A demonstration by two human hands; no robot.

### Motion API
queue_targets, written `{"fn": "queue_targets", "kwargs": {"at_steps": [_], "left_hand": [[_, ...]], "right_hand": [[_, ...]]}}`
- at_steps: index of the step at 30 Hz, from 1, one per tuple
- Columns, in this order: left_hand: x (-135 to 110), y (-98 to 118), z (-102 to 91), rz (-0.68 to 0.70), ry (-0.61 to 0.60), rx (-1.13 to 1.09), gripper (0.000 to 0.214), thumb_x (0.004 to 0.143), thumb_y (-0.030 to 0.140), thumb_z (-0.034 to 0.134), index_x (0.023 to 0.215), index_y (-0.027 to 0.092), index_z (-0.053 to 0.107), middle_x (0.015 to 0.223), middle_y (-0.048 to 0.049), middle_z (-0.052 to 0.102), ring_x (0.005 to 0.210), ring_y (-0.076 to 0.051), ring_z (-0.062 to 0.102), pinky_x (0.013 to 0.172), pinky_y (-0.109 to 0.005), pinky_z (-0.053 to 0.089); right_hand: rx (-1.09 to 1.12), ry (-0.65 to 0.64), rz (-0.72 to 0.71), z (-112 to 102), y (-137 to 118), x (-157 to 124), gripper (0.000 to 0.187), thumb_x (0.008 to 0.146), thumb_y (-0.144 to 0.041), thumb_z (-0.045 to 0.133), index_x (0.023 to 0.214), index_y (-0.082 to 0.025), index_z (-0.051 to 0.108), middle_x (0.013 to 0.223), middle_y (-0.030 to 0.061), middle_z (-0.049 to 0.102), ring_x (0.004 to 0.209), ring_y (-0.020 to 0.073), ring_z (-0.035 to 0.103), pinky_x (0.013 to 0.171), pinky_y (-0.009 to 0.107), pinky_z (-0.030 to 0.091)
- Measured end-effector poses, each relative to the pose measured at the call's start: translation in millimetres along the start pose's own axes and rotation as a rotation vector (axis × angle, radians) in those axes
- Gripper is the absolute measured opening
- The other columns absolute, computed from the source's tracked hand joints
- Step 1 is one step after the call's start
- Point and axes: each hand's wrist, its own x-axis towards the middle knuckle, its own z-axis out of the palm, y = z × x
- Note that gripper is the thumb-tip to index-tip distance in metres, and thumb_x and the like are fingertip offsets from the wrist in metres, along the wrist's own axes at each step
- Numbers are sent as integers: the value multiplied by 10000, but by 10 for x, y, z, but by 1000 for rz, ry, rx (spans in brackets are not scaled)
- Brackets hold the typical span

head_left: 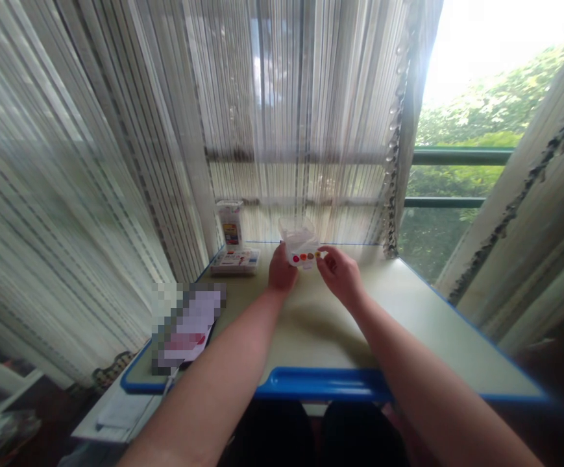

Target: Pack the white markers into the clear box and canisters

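Note:
Above the far part of the table, a small clear plastic box is held up and tilted, with a row of several coloured dots along its near side. The dots are pinkish red, orange-red, brown and yellow. My left hand is closed around the box's left side and underside, its fingertips partly hidden. At the right end, my right hand has its fingers bent together, the index fingertip at the box's edge beside the yellow dot. Whether anything small sits between those fingertips is too small to tell.
A flat printed case lies at the table's back left, with an upright clear container behind it. A phone-like item, partly pixelated, rests at the left edge. The pale table has a blue rim; curtains hang behind it.

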Motion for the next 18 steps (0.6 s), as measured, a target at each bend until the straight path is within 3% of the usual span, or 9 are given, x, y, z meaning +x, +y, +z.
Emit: {"fn": "queue_targets", "kwargs": {"at_steps": [4, 7, 10, 14, 18], "left_hand": [[14, 47, -34, -21, 14, -2, 296, 706, 66, 529, 965, 207, 549, 976, -39, 647, 930, -192, 604, 820, -315, 496], [1, 81, -61, -32, 2, -53, 277, 706, 87, 542, 952, 216, 552, 958, -21, 653, 905, -183, 612, 798, -304, 502], [-22, 90, -66, 7, -26, -93, 293, 693, 87, 550, 953, 223, 558, 949, -12, 655, 897, -182, 615, 786, -298, 501], [-19, 52, -44, 58, -74, -54, 348, 673, 86, 561, 994, 220, 553, 973, -28, 649, 922, -196, 608, 800, -309, 499], [20, 28, -31, 87, -37, 106, 279, 668, 128, 602, 936, 198, 571, 1015, -77, 626, 1014, -243, 574, 917, -375, 453]], "right_hand": [[55, 23, 19, 2, 19, -11, 284, 769, -234, 498, 1043, -196, 562, 657, -36, 556, 509, 84, 485, 572, 219, 452], [48, 25, 25, 34, 75, -13, 442, 688, -184, 524, 1129, -177, 536, 925, 57, 590, 658, 114, 541, 586, 242, 488], [73, -30, 28, 90, 148, -10, 603, 648, -189, 561, 1244, -158, 480, 1207, 148, 506, 870, 171, 573, 625, 268, 525], [132, -121, 45, 136, 241, -6, 486, 695, -234, 579, 1177, -185, 564, 1140, 108, 598, 872, 178, 606, 674, 291, 548], [65, -127, 48, 126, 314, -12, 460, 721, -238, 583, 1181, -218, 588, 1105, 83, 641, 785, 157, 625, 626, 272, 551]]}}
